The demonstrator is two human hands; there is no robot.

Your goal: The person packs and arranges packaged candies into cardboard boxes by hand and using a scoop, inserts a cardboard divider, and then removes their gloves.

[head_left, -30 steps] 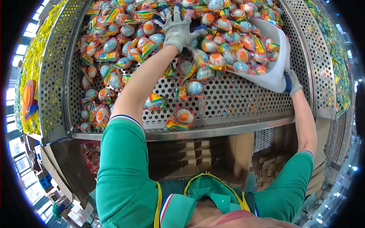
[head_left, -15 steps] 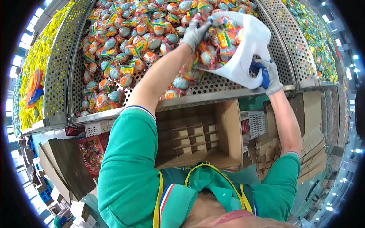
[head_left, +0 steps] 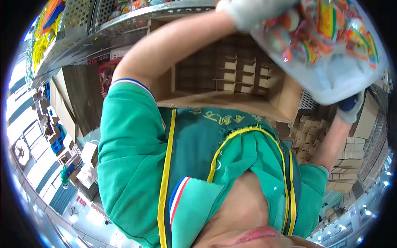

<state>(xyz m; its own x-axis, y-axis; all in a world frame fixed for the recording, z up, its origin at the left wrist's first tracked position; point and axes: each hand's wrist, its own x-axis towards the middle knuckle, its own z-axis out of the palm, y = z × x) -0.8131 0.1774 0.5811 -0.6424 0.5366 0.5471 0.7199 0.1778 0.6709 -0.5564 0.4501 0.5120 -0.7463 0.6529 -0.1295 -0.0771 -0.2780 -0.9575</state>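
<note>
A white plastic scoop (head_left: 331, 78) full of wrapped candy eggs (head_left: 326, 29) is held up at the upper right, over the right side of an open carton. My right hand (head_left: 350, 106), in a grey and blue glove, grips the scoop from below at its rear; its fingers are partly hidden. My left hand (head_left: 258, 12), gloved the same way, reaches to the scoop's upper left edge beside the eggs. Its fingers are blurred and cut off by the top of the frame. Below the scoop, the carton (head_left: 231, 99) has cardboard dividers (head_left: 244, 76) inside.
The metal tray edge (head_left: 136, 14) crosses the upper left. Under it stand a red crate (head_left: 108, 70) and upright cardboard sheets (head_left: 80, 99). Stacked cardboard pieces (head_left: 308, 138) lie at the right. A co-worker in green (head_left: 65, 175) is far off at the left.
The filled scoop has come off the perforated tray towards me and now hangs over the carton's right side. Both hands moved with it, and the view has tilted down.
</note>
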